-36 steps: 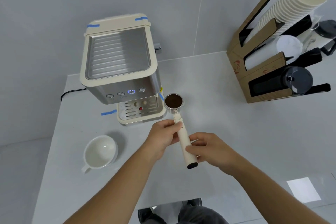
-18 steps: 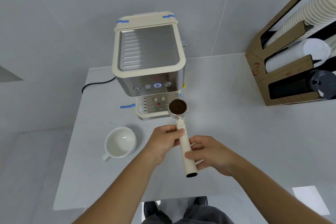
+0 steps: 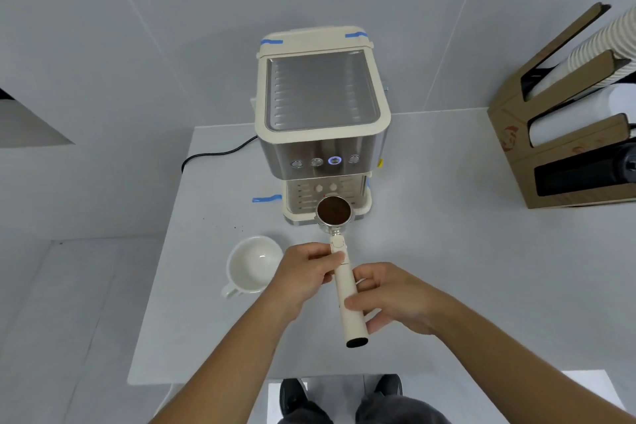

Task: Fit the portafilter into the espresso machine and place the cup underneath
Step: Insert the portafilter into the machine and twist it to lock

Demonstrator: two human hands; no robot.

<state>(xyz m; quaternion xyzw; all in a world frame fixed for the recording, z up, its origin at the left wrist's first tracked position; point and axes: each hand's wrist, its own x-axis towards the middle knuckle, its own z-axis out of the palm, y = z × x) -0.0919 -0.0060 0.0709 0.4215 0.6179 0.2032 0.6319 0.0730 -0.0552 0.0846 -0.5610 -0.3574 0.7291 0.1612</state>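
two hands share the portafilter (image 3: 339, 265): my left hand (image 3: 303, 277) pinches the handle near the basket, my right hand (image 3: 395, 296) wraps it lower down. the basket of grounds hangs level over the drip tray at the front of the espresso machine (image 3: 321, 120), which stands at the table's (image 3: 447, 251) far edge. i'd keep it level, raise it under the group head, then twist. the cup (image 3: 251, 265) waits toward the left edge.

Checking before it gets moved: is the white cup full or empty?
Empty: the white cup stands upright on the table, its bare white inside visible.
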